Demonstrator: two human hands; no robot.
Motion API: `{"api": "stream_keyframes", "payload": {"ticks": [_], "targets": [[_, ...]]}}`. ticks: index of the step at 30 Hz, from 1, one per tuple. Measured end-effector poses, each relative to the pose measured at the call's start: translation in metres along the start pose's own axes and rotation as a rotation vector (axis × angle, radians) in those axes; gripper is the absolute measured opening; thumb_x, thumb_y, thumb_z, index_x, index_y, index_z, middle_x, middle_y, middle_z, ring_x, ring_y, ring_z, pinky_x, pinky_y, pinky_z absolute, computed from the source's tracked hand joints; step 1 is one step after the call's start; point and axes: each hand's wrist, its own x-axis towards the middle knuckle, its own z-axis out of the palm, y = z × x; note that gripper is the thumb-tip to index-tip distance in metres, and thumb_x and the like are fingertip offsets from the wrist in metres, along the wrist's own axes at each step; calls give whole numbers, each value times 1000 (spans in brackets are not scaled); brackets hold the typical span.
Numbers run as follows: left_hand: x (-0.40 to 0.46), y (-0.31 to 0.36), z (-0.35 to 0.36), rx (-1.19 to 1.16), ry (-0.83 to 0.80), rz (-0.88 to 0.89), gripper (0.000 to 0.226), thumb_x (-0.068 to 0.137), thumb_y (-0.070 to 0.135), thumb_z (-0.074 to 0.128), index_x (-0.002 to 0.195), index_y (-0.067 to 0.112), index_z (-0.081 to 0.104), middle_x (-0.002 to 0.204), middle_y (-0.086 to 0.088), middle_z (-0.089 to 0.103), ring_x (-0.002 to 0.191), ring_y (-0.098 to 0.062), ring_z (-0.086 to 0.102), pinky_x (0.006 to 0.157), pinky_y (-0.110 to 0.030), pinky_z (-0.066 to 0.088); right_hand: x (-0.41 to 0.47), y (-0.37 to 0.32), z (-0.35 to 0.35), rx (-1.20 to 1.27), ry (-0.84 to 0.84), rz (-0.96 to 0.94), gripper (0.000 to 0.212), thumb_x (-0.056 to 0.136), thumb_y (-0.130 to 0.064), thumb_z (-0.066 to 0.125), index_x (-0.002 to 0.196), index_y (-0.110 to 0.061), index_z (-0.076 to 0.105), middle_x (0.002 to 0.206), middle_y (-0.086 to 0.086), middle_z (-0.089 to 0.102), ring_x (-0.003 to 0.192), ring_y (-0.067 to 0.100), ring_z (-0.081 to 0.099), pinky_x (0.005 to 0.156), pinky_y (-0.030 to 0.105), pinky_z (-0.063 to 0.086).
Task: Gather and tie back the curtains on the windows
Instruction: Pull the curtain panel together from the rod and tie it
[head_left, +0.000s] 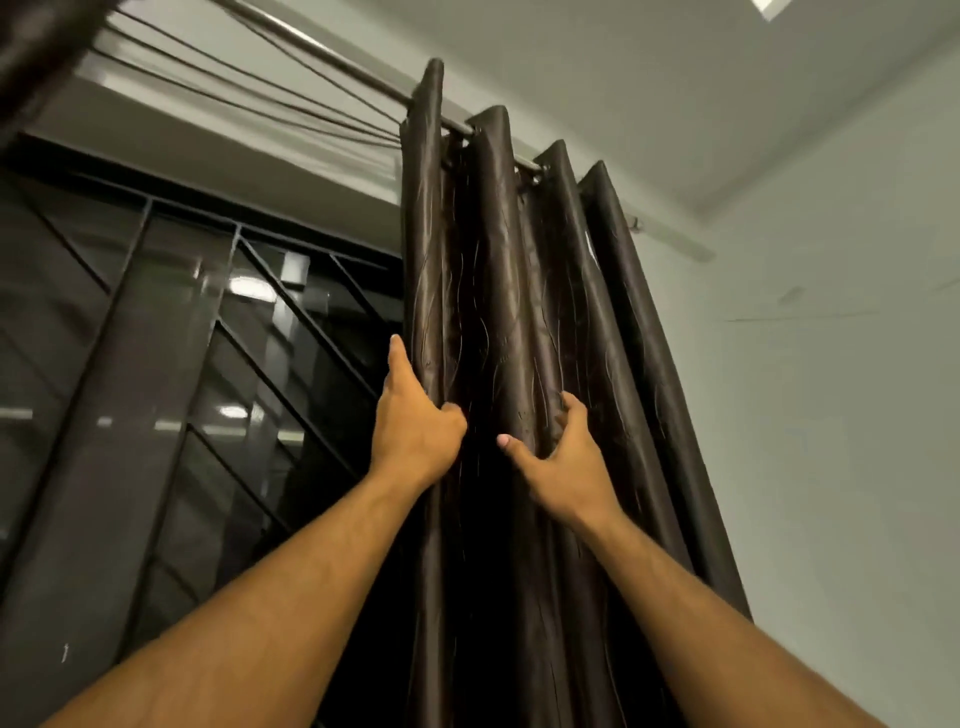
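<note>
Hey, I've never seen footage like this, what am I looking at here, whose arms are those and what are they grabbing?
There is no machine here. One camera sits on a person's head, so you see their own bare arms reaching up. The left hand closes on the outer fold of a dark brown curtain. The right hand presses into the folds beside it, fingers curled into the fabric. The curtain hangs bunched on a metal rod, next to a dark window with diagonal bars. No tie-back shows.
</note>
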Motion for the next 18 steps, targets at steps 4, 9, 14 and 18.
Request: {"api": "stream_keyframes", "payload": {"ticks": [4,9,14,18], "targets": [[36,8,-9,56,-17,25,40,83,10,60,115,33,65,96,11,72,93,-19,71,67,-26,48,45,-20,19,3,-22,50,106,86,-42,79,164,-26,9,156,2,49,137,23,53,107,35,46],[49,-6,-25,-14,-70,5,27,81,13,57,86,36,70,71,19,73,62,-1,68,58,-26,50,48,-58,49,-116,-85,-108,58,90,-2,52,143,-24,51,123,4,70,113,27,67,98,42,57],[67,-2,-44,-233,54,-10,25,92,24,60,74,29,75,64,11,70,70,-11,67,70,-34,49,38,-117,85,-138,-223,-314,53,89,-4,55,139,-21,57,124,10,70,115,34,65,94,43,56],[90,-1,-73,-231,173,-5,11,89,24,71,80,17,74,65,6,72,70,-16,69,59,-25,51,35,-157,105,-167,-292,-434,36,90,-6,60,125,-10,65,119,17,70,111,40,66,91,46,55]]}}
